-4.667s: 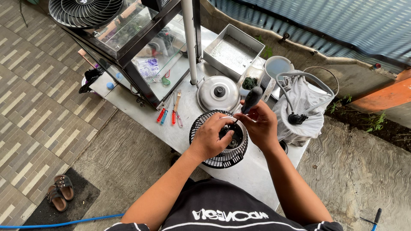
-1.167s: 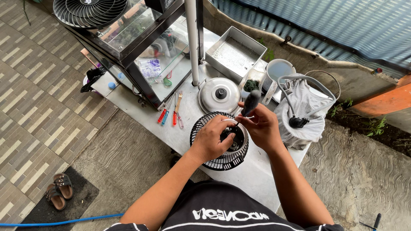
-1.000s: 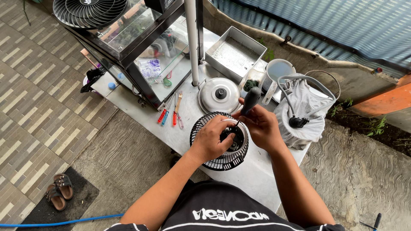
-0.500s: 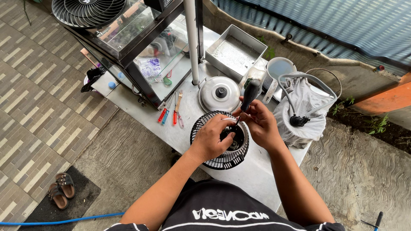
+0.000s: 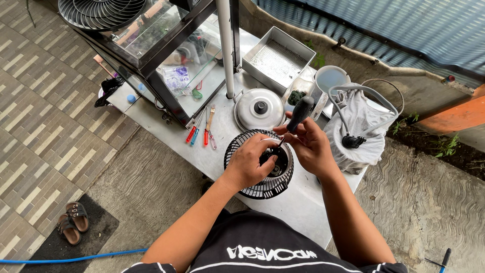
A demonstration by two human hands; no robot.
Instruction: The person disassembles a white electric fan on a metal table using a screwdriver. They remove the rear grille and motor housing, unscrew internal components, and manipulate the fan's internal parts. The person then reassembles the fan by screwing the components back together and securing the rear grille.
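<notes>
A round black fan grille with its motor housing [image 5: 252, 189] lies on the metal table [image 5: 212, 156] in front of me. My left hand [image 5: 252, 162] rests on its centre, fingers pinching something small at the hub that I cannot make out. My right hand [image 5: 310, 144] grips a black-handled screwdriver [image 5: 299, 114], whose shaft angles down toward the hub beside my left fingers.
A steel pot lid [image 5: 260, 108] and several small screwdrivers [image 5: 201, 132] lie behind the grille. A grey tray [image 5: 278, 58], a white bucket [image 5: 331, 78] and a cloth-covered bundle with a hose [image 5: 358, 121] stand at right. A glass cabinet [image 5: 161, 45] is at left; sandals [image 5: 70, 222] are on the ground.
The screwdriver handle has tipped slightly and my hands have shifted a little over the hub; the grille has stayed in place.
</notes>
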